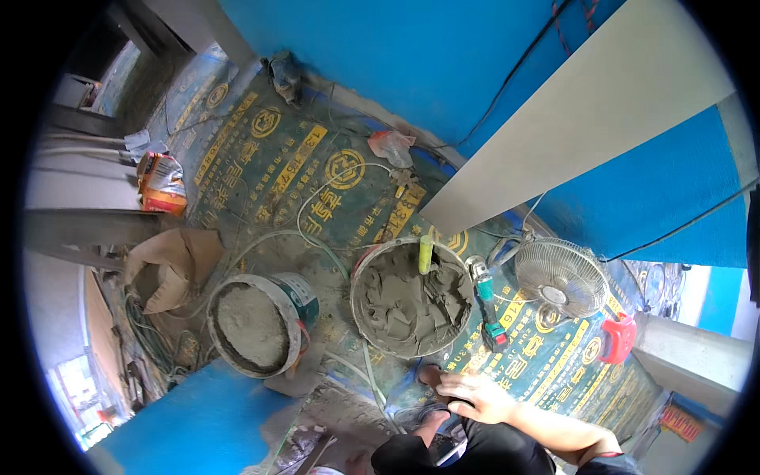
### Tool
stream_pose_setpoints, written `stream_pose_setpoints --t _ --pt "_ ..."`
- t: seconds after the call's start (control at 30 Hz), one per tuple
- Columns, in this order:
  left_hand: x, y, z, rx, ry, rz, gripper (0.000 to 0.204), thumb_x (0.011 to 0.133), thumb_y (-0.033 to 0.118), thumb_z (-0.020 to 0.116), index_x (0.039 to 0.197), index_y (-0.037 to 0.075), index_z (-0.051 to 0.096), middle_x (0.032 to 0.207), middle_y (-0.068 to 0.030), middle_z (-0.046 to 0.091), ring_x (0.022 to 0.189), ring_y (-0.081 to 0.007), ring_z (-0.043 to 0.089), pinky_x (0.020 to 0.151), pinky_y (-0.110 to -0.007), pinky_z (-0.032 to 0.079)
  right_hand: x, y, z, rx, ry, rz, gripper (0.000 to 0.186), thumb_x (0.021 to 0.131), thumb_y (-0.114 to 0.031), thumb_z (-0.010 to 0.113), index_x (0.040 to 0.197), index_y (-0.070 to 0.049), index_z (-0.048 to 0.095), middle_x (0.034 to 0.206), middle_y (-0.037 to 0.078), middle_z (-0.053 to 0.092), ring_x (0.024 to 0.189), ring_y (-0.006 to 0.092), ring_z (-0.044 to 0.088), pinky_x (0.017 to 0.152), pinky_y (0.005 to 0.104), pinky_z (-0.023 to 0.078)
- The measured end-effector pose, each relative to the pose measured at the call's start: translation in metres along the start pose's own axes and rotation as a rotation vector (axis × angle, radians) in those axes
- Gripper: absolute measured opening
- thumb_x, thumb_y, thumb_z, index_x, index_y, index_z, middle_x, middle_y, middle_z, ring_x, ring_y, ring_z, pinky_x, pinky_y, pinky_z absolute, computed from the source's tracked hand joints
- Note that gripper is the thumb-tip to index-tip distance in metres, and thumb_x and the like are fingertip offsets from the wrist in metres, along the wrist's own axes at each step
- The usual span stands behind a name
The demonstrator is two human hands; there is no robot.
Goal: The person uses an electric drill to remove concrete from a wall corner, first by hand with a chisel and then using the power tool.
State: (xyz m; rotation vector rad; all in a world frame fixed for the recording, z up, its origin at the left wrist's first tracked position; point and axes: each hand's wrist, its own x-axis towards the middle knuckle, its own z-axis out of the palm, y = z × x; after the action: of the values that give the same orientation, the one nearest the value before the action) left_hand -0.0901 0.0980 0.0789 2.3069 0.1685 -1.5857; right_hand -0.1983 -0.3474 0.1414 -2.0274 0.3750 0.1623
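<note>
Plainly two filled buckets [303, 294], one hand [475, 396]

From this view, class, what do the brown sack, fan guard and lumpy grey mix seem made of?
Brown sack: probably matte paper, given its stiff creases.
Fan guard: likely metal wire, thin and faintly shiny.
Lumpy grey mix: apparently damp mortar or cement, dull, holding ridges.
</note>
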Motion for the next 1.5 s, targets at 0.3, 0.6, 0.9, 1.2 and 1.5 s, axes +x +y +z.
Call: stream_pose_setpoints --t 0.3,0.6,0.9,1.2,1.5 --pt "-0.003 0.042 -0.068 -0.221 -0.043 -0.150 0.060 0.096 0.047 0.059 0.139 0.005 0.056 0.122 -0.0211 0.065 0.116 -0.0338 0.059 0.099 -0.047 0.046 -0.310 0.174 0.109 0.013 -0.485 1.064 0.040 0.089 -0.047 0.057 0.111 -0.017 0.073 0.121 0.016 0.067 0.115 0.0351 0.063 0.098 0.0449 0.051" --pt "0.022 0.364 -0.148 -0.016 0.397 0.474 0.032 0.093 0.017 0.065 0.119 -0.001 0.064 0.107 -0.0197 0.069 0.103 -0.0310 0.066 0.092 -0.035 0.049 0.073 -0.003 -0.122 0.440 0.286 0.740 0.031 0.095 -0.029 0.066 0.115 -0.006 0.070 0.093 0.017 0.072 0.081 0.0202 0.070 0.076 0.0321 0.054" --pt "0.179 0.603 -0.064 -0.041 -0.089 0.770 0.031 0.092 0.020 0.067 0.116 0.000 0.063 0.109 -0.0236 0.065 0.098 -0.0380 0.066 0.089 -0.041 0.054 0.409 0.216 -0.143 0.039 0.597 0.559 0.037 0.094 -0.028 0.066 0.123 -0.004 0.064 0.111 0.019 0.068 0.102 0.0341 0.067 0.085 0.0416 0.053" --pt "0.241 0.614 -0.089 0.645 -0.464 0.873 0.041 0.088 0.028 0.065 0.117 0.001 0.057 0.101 -0.0182 0.064 0.096 -0.0364 0.065 0.081 -0.050 0.054 0.623 0.355 -0.138 -0.310 0.247 0.965 0.060 0.091 -0.030 0.069 0.146 -0.022 0.046 0.156 0.020 0.029 0.142 0.0490 0.029 0.115 0.0587 0.028" --pt "0.253 0.616 -0.090 0.686 -0.646 0.858 0.041 0.087 0.030 0.064 0.116 0.001 0.059 0.107 -0.0169 0.062 0.095 -0.0337 0.064 0.079 -0.049 0.054 0.610 0.307 -0.048 -0.052 0.569 0.641 0.048 0.096 -0.028 0.060 0.138 -0.007 0.049 0.137 0.028 0.049 0.120 0.0501 0.052 0.095 0.0567 0.049"
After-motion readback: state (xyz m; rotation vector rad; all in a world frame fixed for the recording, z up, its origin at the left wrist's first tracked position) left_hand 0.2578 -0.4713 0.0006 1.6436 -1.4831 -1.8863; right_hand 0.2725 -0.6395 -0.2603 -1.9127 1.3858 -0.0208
